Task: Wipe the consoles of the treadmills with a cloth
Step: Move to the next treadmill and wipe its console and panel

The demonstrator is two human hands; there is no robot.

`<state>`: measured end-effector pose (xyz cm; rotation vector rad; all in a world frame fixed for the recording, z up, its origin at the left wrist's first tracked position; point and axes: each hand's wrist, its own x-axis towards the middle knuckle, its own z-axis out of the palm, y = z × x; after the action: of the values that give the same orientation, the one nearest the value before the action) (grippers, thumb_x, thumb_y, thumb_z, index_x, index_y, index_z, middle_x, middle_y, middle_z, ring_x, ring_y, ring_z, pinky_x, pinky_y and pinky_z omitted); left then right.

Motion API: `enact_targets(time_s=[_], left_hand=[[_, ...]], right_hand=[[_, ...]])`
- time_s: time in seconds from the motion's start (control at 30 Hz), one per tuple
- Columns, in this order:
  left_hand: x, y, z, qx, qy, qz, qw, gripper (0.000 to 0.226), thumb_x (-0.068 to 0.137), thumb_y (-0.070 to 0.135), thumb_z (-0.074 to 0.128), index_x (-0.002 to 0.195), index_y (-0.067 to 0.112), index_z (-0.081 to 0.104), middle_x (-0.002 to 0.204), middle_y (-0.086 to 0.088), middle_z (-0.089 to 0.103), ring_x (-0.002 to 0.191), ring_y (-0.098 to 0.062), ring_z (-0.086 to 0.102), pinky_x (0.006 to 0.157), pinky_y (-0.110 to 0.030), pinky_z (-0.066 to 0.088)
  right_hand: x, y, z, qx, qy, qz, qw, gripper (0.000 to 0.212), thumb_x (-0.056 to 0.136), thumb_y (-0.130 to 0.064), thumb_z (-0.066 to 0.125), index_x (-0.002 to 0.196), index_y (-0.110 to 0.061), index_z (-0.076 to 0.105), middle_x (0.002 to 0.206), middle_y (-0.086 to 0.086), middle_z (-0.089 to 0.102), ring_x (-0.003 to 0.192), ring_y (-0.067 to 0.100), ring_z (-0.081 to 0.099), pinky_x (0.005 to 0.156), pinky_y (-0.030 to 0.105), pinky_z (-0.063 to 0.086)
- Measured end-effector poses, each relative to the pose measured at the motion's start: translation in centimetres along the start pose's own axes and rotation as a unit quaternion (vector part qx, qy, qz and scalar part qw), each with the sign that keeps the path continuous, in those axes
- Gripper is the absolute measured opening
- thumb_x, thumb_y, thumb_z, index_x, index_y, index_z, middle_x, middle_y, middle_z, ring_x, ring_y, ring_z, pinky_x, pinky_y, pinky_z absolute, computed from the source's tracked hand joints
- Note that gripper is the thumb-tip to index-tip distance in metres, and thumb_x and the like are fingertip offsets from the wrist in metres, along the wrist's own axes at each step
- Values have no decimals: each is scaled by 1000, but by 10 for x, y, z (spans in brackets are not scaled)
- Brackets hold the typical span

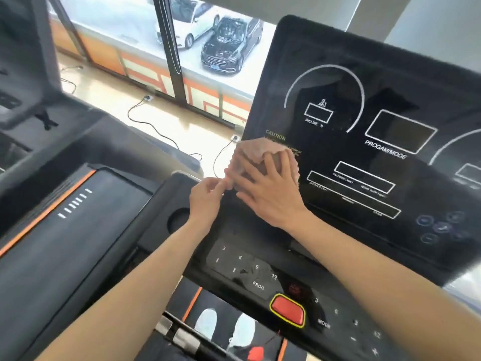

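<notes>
Pink cloth (256, 152) sits on the lower-left corner of the console (364, 82) display, covering part of the CAUTION text. Right hand (268, 191) lies flat on it, fingers spread wide, pressing it to the panel. Left hand (208, 198) is just beside it on the left, fingertips curled and pinching the cloth's near-left edge. Red stop button (287, 310) is near, below both forearms. Neighbouring treadmill (65, 230) is to the left, power cables (156, 128) on the far floor.

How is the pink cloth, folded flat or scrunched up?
Scrunched up: the pink fabric cloth bulges in creases under the right hand against the black treadmill console; the left hand pinches its edge.
</notes>
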<state>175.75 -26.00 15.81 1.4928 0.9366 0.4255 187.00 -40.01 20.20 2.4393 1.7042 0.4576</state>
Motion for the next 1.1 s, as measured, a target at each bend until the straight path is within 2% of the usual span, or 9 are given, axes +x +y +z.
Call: enact_targets(time_s=[0.07, 0.2, 0.33, 0.4, 0.5, 0.67, 0.87, 1.0, 1.1], left_hand=[[3, -6, 1, -14, 3, -1, 1000, 22, 79, 49, 70, 78, 27, 74, 73, 11, 69, 76, -15, 62, 84, -48, 55], [1, -16, 0, -24, -3, 4, 1000, 12, 92, 33, 71, 85, 23, 75, 84, 8, 75, 86, -12, 68, 87, -34, 54], [-7, -21, -3, -40, -25, 25, 999, 12, 96, 32, 69, 96, 22, 74, 93, 10, 76, 93, -6, 70, 89, -27, 54], [-14, -24, -3, -52, -42, 24, 997, 12, 97, 32, 67, 102, 24, 73, 98, 12, 76, 97, -3, 69, 91, -26, 53], [-22, -28, -2, -67, -54, 23, 996, 17, 97, 24, 67, 114, 25, 71, 109, 14, 74, 108, -1, 67, 101, -27, 51], [-32, -27, 1, -48, -64, 33, 996, 37, 95, 22, 72, 131, 23, 64, 130, 9, 68, 125, -9, 59, 106, -24, 42], [-32, -30, 2, -26, -66, 60, 996, 37, 90, 23, 78, 124, 32, 65, 125, 14, 70, 124, -10, 62, 113, -37, 47], [-37, -28, 3, -18, -58, 61, 996, 39, 88, 23, 79, 122, 34, 64, 124, 16, 69, 125, -9, 62, 114, -38, 46], [-36, -29, 4, -10, -57, 54, 997, 46, 85, 25, 82, 127, 30, 63, 128, 14, 68, 127, -9, 60, 115, -38, 45]], right_hand=[[5, 8, 7, -29, -7, -28, 999, 55, 108, -53, 27, 160, -40, 21, 170, -1, 22, 145, 45, 23, 120, 66, -8], [9, 18, 11, -34, -22, -74, 996, 53, 108, -50, 11, 157, -33, 21, 164, 1, 18, 145, 44, 20, 121, 67, 11], [14, 26, -4, -99, -54, -93, 989, 55, 104, -54, 24, 155, -39, 37, 165, -2, 36, 144, 39, 20, 120, 62, 9], [15, 31, -14, -121, -47, -90, 987, 55, 105, -56, 27, 157, -42, 34, 166, -5, 34, 141, 36, 23, 121, 61, 6], [20, 45, -33, -126, -42, -52, 990, 59, 105, -62, 26, 161, -45, 19, 170, -7, 23, 140, 38, 23, 123, 62, -6], [40, 79, -79, -142, -3, 27, 989, 62, 102, -70, 23, 160, -49, 13, 172, -6, 17, 148, 44, 25, 122, 67, -5], [58, 121, -135, -146, 71, 141, 977, 66, 98, -76, 21, 159, -51, 14, 172, -7, 15, 149, 50, 26, 121, 72, -1], [53, 135, -145, -135, 98, 198, 966, 67, 99, -74, 24, 160, -47, 17, 171, -2, 21, 150, 52, 23, 121, 71, -2], [38, 130, -134, -126, 99, 219, 963, 69, 100, -72, 26, 162, -42, 17, 171, -6, 18, 149, 48, 28, 121, 72, 5]])
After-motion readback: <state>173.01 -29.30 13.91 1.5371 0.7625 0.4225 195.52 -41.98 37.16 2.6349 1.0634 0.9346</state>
